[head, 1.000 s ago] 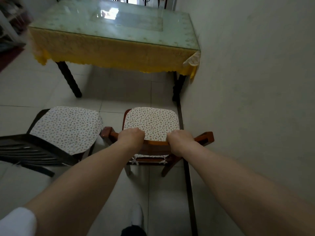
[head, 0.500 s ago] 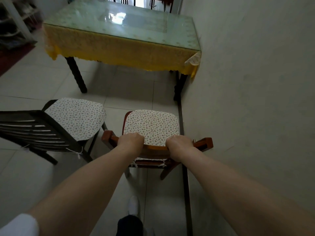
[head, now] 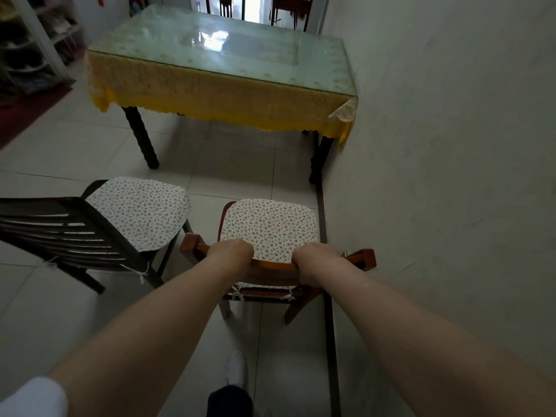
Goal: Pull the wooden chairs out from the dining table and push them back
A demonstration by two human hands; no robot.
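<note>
Down at the bottom of the view, a white shoe [head: 236, 368] stands on the pale tiled floor [head: 60, 152], with a white sleeve [head: 33, 398] at the lower left corner. Just ahead, both bare arms reach forward to the reddish-brown chair [head: 272, 266] beside the wall [head: 451, 145]. The left hand [head: 230, 251] is curled tight over the top rail of the chair's back, toward its left end, and the right hand [head: 316, 257] is wrapped closed around the same rail toward its right end, the two hands apart with the rail's middle bare between them. A white speckled cushion [head: 267, 227] covers the seat, tied on with thin white strings at the back. To its left stands a dark chair [head: 69, 233] with a slatted back, turned at an angle and carrying a matching cushion [head: 141, 209]; the two chairs are near each other but apart. Both stand well clear of the dining table [head: 222, 55], with open floor between. The table has a glass top, a yellow cloth [head: 210, 94] hanging over its near edge, dark legs, and its right edge against the wall. More chair backs [head: 225, 6] show beyond its far edge.
</note>
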